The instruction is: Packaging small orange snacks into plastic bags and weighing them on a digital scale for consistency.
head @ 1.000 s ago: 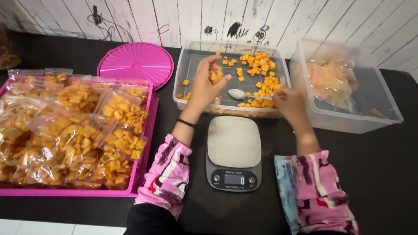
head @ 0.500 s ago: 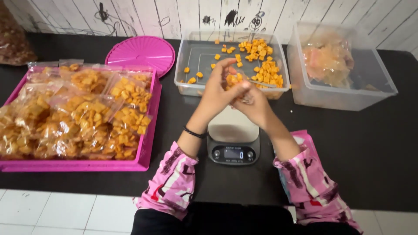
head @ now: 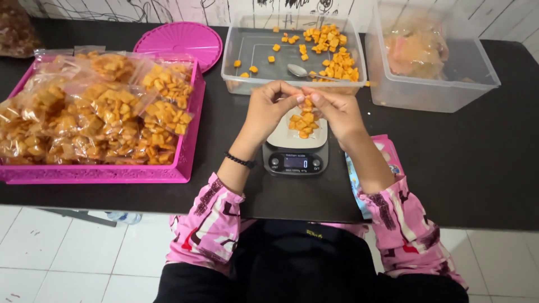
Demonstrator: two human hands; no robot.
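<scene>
A small clear bag of orange crackers (head: 304, 119) is pinched at its mouth by the left hand (head: 268, 109) and the right hand (head: 336, 110) above the scale (head: 296, 152), best kept upright while sealed.

Left hand (head: 268, 110) and right hand (head: 337, 111) apparently pinched, fingertips meeting.

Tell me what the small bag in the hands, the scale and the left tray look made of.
Small bag: thin clear plastic film; orange snacks show through. Scale: pale matte platform, possibly steel, on a dark base. Pink tray: moulded glossy plastic with ribbed walls.
</scene>
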